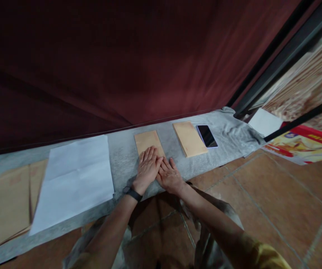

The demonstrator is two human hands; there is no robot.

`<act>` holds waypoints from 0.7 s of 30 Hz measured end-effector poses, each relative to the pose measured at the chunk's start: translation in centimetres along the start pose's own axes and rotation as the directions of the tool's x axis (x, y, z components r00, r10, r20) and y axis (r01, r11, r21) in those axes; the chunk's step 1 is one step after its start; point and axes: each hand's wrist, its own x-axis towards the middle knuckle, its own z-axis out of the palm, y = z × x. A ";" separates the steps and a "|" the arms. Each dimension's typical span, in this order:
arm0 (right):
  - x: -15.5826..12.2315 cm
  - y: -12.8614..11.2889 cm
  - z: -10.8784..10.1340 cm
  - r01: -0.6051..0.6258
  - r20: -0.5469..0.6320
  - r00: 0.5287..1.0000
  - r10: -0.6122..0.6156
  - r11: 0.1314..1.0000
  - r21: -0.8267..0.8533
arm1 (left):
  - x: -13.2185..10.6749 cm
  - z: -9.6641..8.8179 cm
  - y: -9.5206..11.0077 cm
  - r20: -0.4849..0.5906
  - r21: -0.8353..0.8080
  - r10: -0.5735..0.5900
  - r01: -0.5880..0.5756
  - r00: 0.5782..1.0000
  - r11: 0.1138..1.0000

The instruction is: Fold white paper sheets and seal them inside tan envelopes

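Note:
My left hand (147, 167) lies flat, fingers stretched out, on the near end of a brown envelope (147, 141) on a grey cloth (121, 157). A dark band sits on that wrist. Beside it, my right hand (170, 176) also lies flat on the envelope's near right corner, its fingers touching the left hand. Neither hand grips anything.
A second brown envelope (189, 138) and a black phone (206, 136) lie to the right. White paper sheets (75, 175) and more brown envelopes (5, 203) lie to the left. A dark red curtain hangs behind. Tiled floor and a printed poster (301, 146) are at right.

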 end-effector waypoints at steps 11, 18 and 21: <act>0.6 -0.3 -0.8 -0.051 0.071 0.996 0.049 0.998 0.031 | 6.5 0.9 1.1 0.069 0.078 -0.020 0.014 0.997 0.997; 0.4 -0.3 -0.8 -0.071 0.052 0.996 0.068 0.995 0.064 | 8.0 1.3 -2.7 0.048 0.161 -0.042 0.034 0.998 0.986; 0.4 -0.3 -0.7 -0.068 0.049 0.997 0.064 0.995 0.072 | 7.8 0.6 -4.6 0.020 0.165 -0.103 0.098 0.995 0.981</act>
